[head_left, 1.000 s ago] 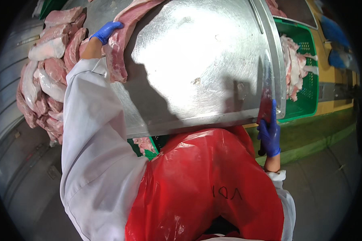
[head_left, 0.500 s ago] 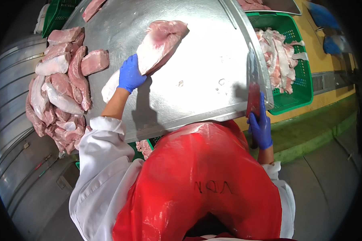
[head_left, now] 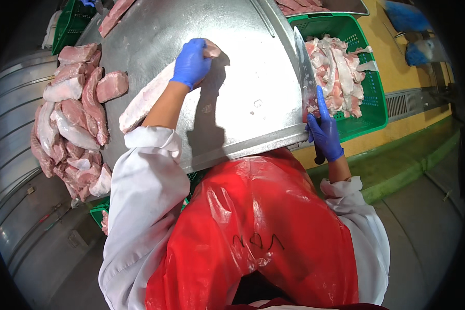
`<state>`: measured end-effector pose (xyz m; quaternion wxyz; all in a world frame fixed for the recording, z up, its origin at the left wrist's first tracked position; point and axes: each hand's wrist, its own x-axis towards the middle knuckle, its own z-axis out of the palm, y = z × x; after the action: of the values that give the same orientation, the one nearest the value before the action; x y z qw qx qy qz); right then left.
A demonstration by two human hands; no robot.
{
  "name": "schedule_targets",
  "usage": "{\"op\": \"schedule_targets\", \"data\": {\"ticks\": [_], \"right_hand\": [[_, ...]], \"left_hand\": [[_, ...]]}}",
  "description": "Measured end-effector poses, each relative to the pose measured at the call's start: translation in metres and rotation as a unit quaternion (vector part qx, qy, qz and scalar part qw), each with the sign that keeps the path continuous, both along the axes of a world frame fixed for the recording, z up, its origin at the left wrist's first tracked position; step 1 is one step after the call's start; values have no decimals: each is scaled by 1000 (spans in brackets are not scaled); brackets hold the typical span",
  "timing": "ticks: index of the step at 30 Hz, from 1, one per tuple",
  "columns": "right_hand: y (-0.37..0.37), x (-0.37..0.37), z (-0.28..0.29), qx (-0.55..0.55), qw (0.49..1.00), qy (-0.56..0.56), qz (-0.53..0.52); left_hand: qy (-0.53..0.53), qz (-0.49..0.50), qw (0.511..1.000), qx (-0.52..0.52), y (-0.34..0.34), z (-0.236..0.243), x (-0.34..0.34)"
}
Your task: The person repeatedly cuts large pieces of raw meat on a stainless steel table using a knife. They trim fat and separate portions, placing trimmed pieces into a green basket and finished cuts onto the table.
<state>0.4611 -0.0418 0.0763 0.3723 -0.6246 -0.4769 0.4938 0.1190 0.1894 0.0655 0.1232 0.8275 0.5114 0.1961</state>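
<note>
A long, pale pork loin (head_left: pixel 145 104) lies slantwise across the left middle of the metal table (head_left: pixel 263 119). My left hand (head_left: pixel 192 62), in a blue glove, is closed over its far end, where a bit of pink meat shows past the fingers. My forearm crosses above the loin and hides part of it. At the table's right rim, my gloved right hand (head_left: pixel 324 135) grips a long, wide-bladed knife (head_left: pixel 304 70). Its blade points away from me, with the index finger stretched along its back. Most of the handle is hidden in the hand.
Left of the loin is a heap of meat pieces (head_left: pixel 70 126). A green crate (head_left: pixel 378 106) of trimmings stands beyond the table's right rim. At the back lie another meat strip (head_left: pixel 113 16) and a tray of meat (head_left: pixel 299 6). Another person's blue glove (head_left: pixel 88 2) shows at the upper left.
My left hand has moved from the loin's near part to its far end, and the loin has shifted left. The knife and my right hand have come up and slightly left.
</note>
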Motion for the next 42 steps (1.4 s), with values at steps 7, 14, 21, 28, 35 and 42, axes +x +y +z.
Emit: {"op": "schedule_targets", "data": {"ticks": [7,14,21,28,35,42], "right_hand": [[54,-24,-27,-11,990,104,93],[179,-129,-41,82,982,72,157],[177,-148,-20,13,938,-17,346],[200,-173,-10,-51,939,74,332],[145,-157,-17,-6,923,70,378],[223,-239,-76,139,959,13,248]], "left_hand": [[202,174,949,-168,-6,25,-12],[37,191,974,-118,-9,-13,-57],[-32,225,967,-111,-23,-7,-50],[34,160,984,-68,-23,31,-15],[-67,235,963,-114,-9,50,-46],[-270,263,925,-52,-2,47,-2]]}}
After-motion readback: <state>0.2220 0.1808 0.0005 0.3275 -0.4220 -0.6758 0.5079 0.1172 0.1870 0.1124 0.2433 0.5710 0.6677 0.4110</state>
